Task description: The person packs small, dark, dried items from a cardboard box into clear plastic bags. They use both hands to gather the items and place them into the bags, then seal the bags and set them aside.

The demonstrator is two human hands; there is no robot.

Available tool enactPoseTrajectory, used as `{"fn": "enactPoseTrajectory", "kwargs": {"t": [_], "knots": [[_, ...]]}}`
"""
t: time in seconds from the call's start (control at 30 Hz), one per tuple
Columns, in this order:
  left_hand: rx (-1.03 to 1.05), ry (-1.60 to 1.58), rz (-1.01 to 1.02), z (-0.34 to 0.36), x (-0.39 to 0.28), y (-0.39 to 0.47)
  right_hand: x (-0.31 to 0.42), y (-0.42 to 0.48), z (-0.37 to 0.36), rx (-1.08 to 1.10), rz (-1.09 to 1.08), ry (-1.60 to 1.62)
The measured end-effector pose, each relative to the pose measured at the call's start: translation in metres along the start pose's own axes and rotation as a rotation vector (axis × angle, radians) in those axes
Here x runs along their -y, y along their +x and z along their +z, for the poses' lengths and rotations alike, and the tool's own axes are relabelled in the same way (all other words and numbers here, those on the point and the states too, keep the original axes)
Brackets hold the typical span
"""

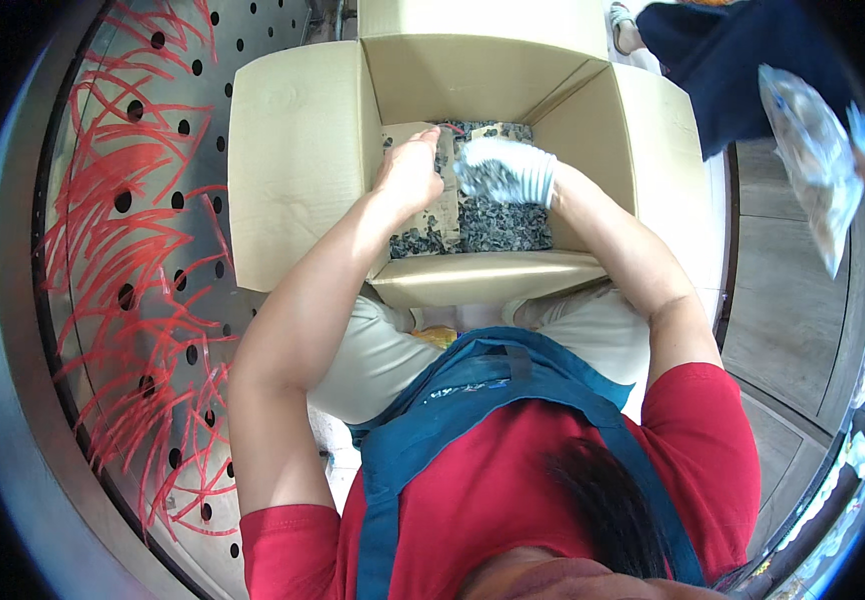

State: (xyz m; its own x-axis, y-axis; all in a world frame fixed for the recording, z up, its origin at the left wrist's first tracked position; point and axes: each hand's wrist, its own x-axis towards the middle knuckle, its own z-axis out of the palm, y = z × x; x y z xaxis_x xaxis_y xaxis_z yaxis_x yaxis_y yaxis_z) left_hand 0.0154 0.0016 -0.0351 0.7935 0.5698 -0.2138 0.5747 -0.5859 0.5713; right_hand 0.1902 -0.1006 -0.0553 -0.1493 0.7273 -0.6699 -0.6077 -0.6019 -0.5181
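A cardboard box (pixel 492 82) with its flaps folded out stands in front of me. Small dark curled dried pieces (pixel 507 225) cover its bottom, beside and partly under flat tan cardboard (pixel 432 221). My bare left hand (pixel 411 169) is over the left part of the box, its fingers partly hidden; whether it grips anything is unclear. Just beyond its fingertips a thin red strip (pixel 451 129) shows. To its right, my right hand (pixel 506 171), in a white striped knitted glove, is curled low over the dark pieces. A mottled dark patch shows at its fingers; I cannot tell if it holds pieces.
Many red plastic strips (pixel 132 165) lie scattered on a perforated metal surface (pixel 200 176) at the left. At the upper right, another person in dark clothing (pixel 747 67) stands near the box, with a clear plastic bag (pixel 811 150) by their hand. Grey panels (pixel 785 300) lie at the right.
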Motion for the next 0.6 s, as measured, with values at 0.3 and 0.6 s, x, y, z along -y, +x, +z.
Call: {"fn": "enactPoseTrajectory", "kwargs": {"t": [0.3, 0.6], "knots": [[-0.012, -0.061, -0.058, -0.005, -0.018, -0.003, 0.028, -0.016, 0.051, -0.112, -0.067, 0.026], [-0.001, -0.083, -0.106, -0.015, -0.016, -0.004, 0.039, 0.002, -0.013, -0.662, -0.291, -0.708]]}}
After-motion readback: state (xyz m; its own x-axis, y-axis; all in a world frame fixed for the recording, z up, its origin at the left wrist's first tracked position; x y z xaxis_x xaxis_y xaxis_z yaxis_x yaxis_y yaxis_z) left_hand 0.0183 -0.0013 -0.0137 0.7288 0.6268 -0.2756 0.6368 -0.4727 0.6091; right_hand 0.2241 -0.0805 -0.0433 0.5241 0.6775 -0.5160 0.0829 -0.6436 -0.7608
